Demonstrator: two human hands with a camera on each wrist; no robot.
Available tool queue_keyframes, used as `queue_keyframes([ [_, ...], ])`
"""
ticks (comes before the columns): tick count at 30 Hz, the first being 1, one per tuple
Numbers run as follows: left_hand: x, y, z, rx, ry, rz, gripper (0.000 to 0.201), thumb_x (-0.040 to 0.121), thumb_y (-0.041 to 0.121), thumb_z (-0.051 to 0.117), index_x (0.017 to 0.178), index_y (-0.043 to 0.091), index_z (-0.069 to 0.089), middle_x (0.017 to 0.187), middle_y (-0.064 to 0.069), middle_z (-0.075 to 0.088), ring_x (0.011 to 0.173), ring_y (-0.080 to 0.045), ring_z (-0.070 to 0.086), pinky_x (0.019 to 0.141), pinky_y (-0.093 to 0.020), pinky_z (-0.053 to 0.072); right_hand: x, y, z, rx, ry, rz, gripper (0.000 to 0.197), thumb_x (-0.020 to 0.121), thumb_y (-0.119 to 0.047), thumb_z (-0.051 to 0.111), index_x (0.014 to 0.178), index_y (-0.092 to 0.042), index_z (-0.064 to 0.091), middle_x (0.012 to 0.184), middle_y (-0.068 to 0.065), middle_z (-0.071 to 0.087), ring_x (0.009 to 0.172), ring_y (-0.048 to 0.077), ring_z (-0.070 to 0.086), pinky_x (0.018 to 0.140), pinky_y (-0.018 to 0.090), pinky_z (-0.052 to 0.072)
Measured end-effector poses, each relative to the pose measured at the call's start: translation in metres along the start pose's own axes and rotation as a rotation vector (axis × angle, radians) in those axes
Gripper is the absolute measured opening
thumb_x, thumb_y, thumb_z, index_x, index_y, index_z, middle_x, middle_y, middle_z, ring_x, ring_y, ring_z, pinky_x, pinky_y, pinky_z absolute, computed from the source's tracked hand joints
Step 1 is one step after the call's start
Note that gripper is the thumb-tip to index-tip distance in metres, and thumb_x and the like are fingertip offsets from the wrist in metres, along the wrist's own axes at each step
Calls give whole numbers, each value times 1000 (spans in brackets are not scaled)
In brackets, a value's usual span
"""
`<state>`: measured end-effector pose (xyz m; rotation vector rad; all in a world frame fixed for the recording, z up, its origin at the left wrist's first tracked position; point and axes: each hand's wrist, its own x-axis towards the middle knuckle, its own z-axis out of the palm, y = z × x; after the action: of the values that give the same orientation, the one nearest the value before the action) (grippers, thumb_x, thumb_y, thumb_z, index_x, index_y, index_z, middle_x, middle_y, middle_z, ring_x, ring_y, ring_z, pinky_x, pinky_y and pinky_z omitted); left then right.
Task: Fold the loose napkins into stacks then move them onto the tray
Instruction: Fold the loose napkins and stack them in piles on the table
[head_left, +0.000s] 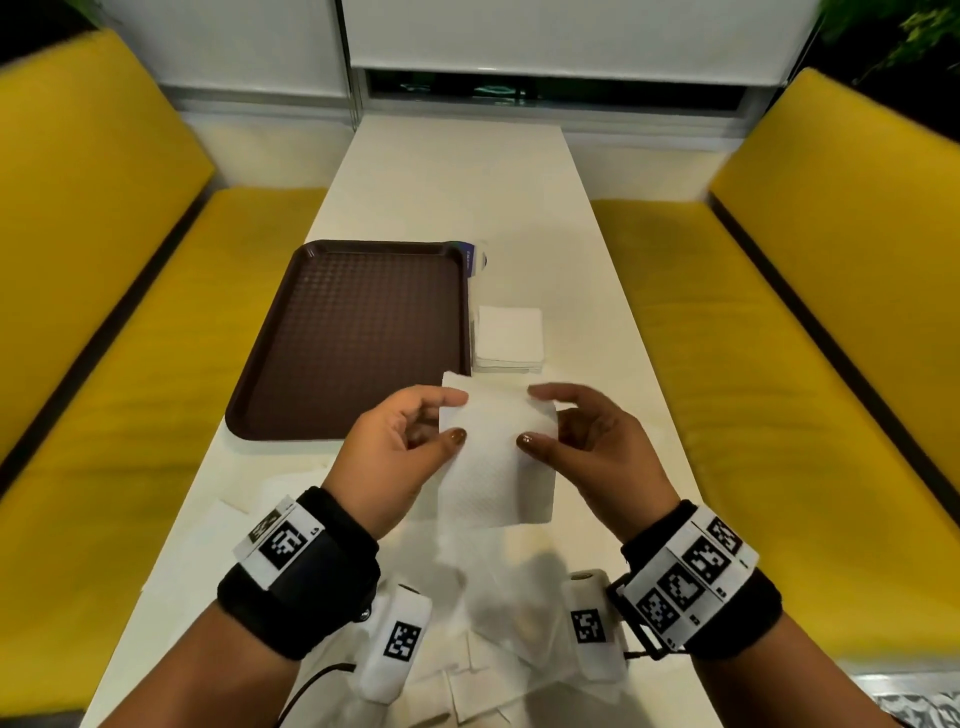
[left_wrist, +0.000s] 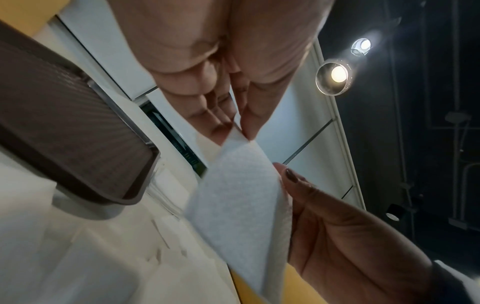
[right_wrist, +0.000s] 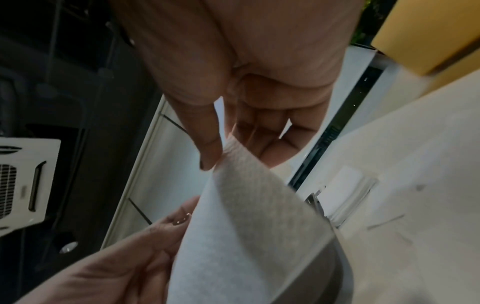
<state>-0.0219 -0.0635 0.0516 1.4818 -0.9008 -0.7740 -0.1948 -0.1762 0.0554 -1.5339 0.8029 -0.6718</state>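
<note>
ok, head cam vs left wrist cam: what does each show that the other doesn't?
Head only: the stack of folded napkins on the white table right of the brown tray, the loose napkins near the wrists, the yellow bench seats, and the wrist bands.

Left wrist only: two lit ceiling lights and the thumb-to-finger pinch from beneath.

Both: the left hand and the right hand pinching the held napkin at its upper edge, tray empty.

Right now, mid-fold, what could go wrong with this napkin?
The napkin hangs in the air, pinched only at its upper edges by the left hand and right hand; its corners may misalign. The folded stack lies beside the tray, so it might be nudged.
</note>
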Motion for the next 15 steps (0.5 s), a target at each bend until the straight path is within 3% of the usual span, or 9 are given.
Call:
queue_keyframes([
  [2,0,1,-2,3,-12,-2,37,83,-2,71,113,20,66,95,5,72,85,-25,66,82,-34,57,0,2,0,-83,-7,-14,34,79,-7,78,107,-24,70,96,0,73,82,25,67,83,44,59],
  [5,-1,4,-3,72,-11,16,39,80,0,74,112,18,65,76,22,65,69,-1,59,70,-16,50,1,4,1,-186,20,-38,22,81,-14,77,100,-23,74,92,-2,74,83,21,69,79,44,59],
  [6,-1,4,-4,87,-3,18,37,80,1,75,111,19,65,72,21,64,69,-1,58,68,-15,50,1,3,1,-215,19,-55,16,82,-17,76,97,-23,74,89,-3,74,82,17,69,77,39,59],
  [8,0,4,-6,97,10,14,32,80,5,76,106,21,67,77,10,67,75,-14,63,72,-24,55,1,3,0,-262,31,-98,7,84,-21,75,88,-27,74,87,-7,73,81,9,66,71,26,56],
  [10,0,4,-8,143,15,26,23,81,11,76,99,23,68,80,2,68,75,-18,63,73,-29,55,1,1,0,-263,48,-102,8,85,-24,74,83,-30,70,91,-7,71,87,9,64,66,18,50],
  [13,0,5,-12,219,16,79,5,85,22,72,89,20,69,77,2,57,69,-6,53,67,-24,47,3,-5,0,-209,1,-36,5,88,-25,69,86,-21,69,93,-5,71,89,6,63,72,18,49],
  [15,0,5,-13,190,5,76,15,87,28,68,86,13,67,79,-3,58,72,-8,53,69,-25,47,3,-9,0,-94,-72,34,15,93,-22,63,87,-8,67,86,2,68,81,9,60,73,25,50],
])
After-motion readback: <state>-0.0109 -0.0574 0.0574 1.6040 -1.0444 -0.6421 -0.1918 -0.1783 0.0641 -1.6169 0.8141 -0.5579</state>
